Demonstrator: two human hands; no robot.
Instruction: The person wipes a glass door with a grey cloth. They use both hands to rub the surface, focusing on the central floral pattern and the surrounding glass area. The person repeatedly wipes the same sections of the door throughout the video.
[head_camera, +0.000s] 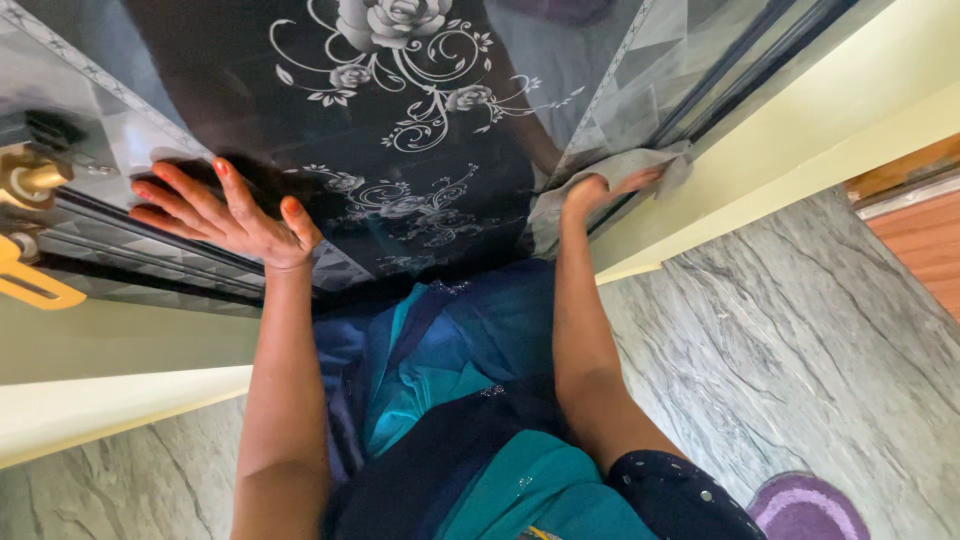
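Left hand fingers: spread wide and flat, gripping nothing; the left hand (225, 215) presses palm-down on the glossy dark door panel (420, 120), nails painted red.
Right hand fingers: pressed down onto a grey cloth (620, 170), holding it against the panel's right edge; the right hand (600, 190) is partly covered by the cloth, so whether the fingers curl around it cannot be told.
Cloth: soft, thin, crumpled, pale grey; it lies at the right side of the door, touching the dark metal frame strip (720, 90).
Door panel: smooth, mirror-like black surface with pale etched roses and curling vines; silvery geometric border along both sides; reflections of the arms show in it.
Handle: brass-coloured, rounded metal fitting (30, 180) at far left, with a yellow lever piece (35, 285) just below, well apart from the left hand.
Frame surround: matte cream-painted jamb (800, 130) to the right and left of the door.
Floor: grey veined stone-look tiles (800, 350); a purple fuzzy round mat (810, 510) near right; a strip of orange wood floor (930, 250) far right.
Clothing: teal and navy fabric (450, 400) with small beads, between the arms.
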